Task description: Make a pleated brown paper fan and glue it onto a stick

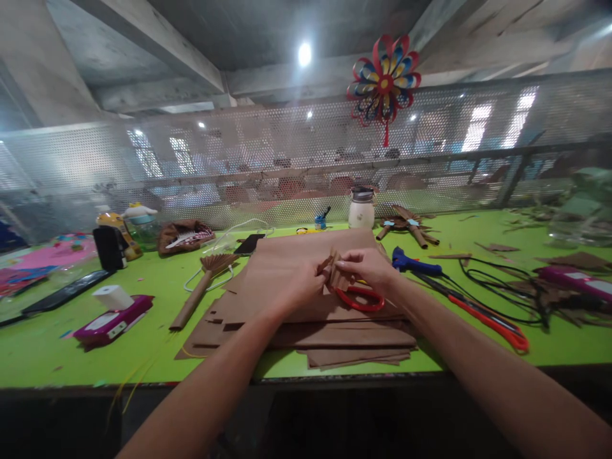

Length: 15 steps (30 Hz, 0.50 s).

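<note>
Between my two hands is a small piece of brown paper (340, 278) with pleated folds. My left hand (313, 280) pinches its left edge, while the fingers of my right hand (366, 264) close on its right side. Just below the hands lie scissors with red handles (361, 299); their blades are hidden. Under everything spreads a stack of brown paper sheets (282, 268). To the left rests a rolled paper stick with a fan-shaped pleated top (203, 287). A blue glue gun (415, 262) lies right of my right hand.
A red-handled cutter (492, 322) and black cable (478, 274) lie on the green table (268, 370) at right. A purple power strip (115, 322) with a white plug sits left. Behind are a white jar (362, 211), more paper sticks (411, 224) and a mesh screen (287, 146).
</note>
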### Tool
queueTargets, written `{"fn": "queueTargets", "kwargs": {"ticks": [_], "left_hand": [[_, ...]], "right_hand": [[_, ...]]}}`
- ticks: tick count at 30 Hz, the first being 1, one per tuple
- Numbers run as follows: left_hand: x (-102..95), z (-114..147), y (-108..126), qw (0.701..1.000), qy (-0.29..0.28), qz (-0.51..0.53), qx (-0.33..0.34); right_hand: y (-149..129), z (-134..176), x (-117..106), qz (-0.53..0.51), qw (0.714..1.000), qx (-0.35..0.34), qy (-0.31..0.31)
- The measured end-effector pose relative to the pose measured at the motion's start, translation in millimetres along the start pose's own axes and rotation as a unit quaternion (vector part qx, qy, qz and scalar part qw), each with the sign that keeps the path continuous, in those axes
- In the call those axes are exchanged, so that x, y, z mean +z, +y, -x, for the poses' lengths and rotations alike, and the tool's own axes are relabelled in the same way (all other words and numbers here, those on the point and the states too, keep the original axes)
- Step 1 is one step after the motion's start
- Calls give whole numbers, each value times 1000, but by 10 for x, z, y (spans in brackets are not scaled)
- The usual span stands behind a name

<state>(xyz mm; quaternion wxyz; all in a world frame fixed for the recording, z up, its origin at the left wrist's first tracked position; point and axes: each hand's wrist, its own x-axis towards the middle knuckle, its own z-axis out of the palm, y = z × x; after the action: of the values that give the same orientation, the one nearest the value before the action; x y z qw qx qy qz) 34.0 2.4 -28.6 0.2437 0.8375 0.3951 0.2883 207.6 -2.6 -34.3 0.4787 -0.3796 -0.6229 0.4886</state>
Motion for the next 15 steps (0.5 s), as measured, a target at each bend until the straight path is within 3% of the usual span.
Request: {"fn": "queueTargets", "kwargs": {"ticks": [7,15], "left_hand": [[15,40,50,999,-2,-14,40],[-12,36,78,999,-31,29,12]], "right_hand": [[30,9,65,27,999,-20,30],[-49,35,93,29,998,-1,55]]}}
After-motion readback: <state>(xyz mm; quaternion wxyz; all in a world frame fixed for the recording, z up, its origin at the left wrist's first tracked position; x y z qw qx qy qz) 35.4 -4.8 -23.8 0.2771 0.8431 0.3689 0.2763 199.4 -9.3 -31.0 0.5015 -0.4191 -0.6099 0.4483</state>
